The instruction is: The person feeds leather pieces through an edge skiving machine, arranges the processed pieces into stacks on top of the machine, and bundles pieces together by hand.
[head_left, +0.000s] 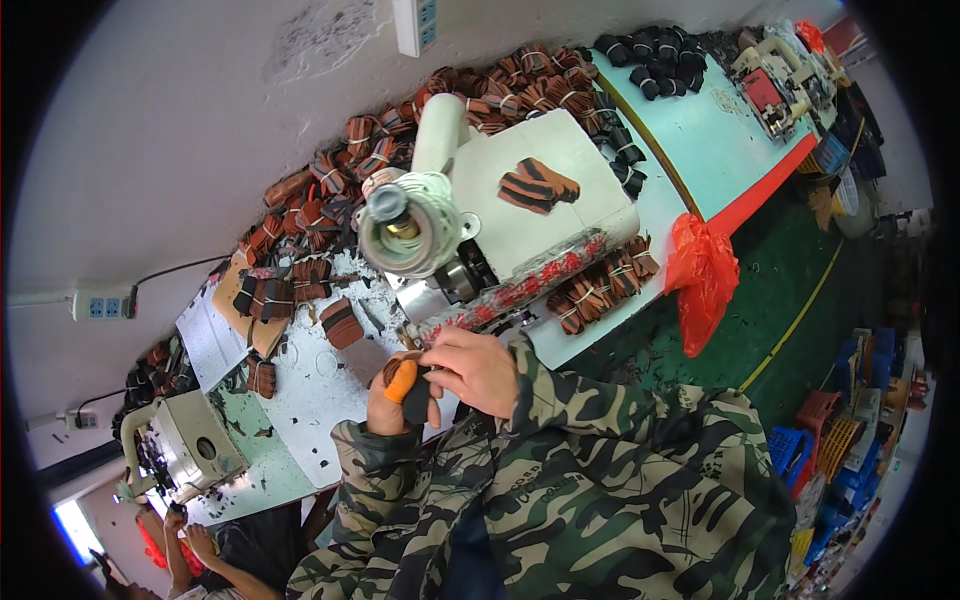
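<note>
Close to my body at the bench edge, my left hand (386,405) is closed around a small brown leather-like piece (391,371). An orange-and-dark cover (401,382) sits over its thumb. My right hand (472,370) meets it from the right, its thumb and forefinger pinched at the edge of the same piece. Most of the piece is hidden by the fingers. Just beyond the hands stands a pale machine (550,225) with a worn red-and-grey front edge. Loose brown-and-black striped pieces (538,186) lie on its top.
Banded bundles of brown pieces (500,95) are heaped along the wall. Black bundles (655,60) lie farther right. A red plastic bag (700,280) hangs at the table edge. Scraps litter the white bench (310,420). At lower left, another person's arms (195,545) are near a second machine (190,445).
</note>
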The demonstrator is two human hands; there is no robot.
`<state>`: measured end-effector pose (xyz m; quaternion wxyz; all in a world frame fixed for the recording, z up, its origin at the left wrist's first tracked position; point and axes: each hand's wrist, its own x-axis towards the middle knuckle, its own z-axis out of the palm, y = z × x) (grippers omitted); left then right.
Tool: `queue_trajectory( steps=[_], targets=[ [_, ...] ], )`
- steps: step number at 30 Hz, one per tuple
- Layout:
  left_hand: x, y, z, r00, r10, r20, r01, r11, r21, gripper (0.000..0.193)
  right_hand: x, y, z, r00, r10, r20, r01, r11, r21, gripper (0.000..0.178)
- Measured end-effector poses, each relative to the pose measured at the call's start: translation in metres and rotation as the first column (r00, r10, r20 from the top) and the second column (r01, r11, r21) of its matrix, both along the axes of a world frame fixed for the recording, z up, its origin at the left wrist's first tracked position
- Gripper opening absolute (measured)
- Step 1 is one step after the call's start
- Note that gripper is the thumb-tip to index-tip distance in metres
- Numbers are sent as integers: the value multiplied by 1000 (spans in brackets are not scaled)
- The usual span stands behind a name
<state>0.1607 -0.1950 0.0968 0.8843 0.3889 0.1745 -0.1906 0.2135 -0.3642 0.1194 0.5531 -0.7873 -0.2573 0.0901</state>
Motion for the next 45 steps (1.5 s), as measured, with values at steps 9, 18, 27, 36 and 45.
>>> queue_trajectory(
  steps=[9,18,27,36,45],
  targets=[
    [24,-59,15,995,-37,89,34,999,32,32,25,-97,53,992,-16,-126,35,987,154,11],
    [78,-116,15,1000,-10,-25,14,982,187,27,30,-108,35,921,-87,380,95,996,0,17],
    [102,-133,44,920,-83,384,-73,925,373,32,47,-106,22,719,142,-680,184,905,383,26],
    [125,-136,-5,913,119,390,-294,854,428,49,92,-97,-7,965,-87,-247,137,971,195,33],
    [145,-138,-10,936,257,242,-323,900,293,24,100,-95,-10,971,-130,-203,171,964,202,42]
  ],
)
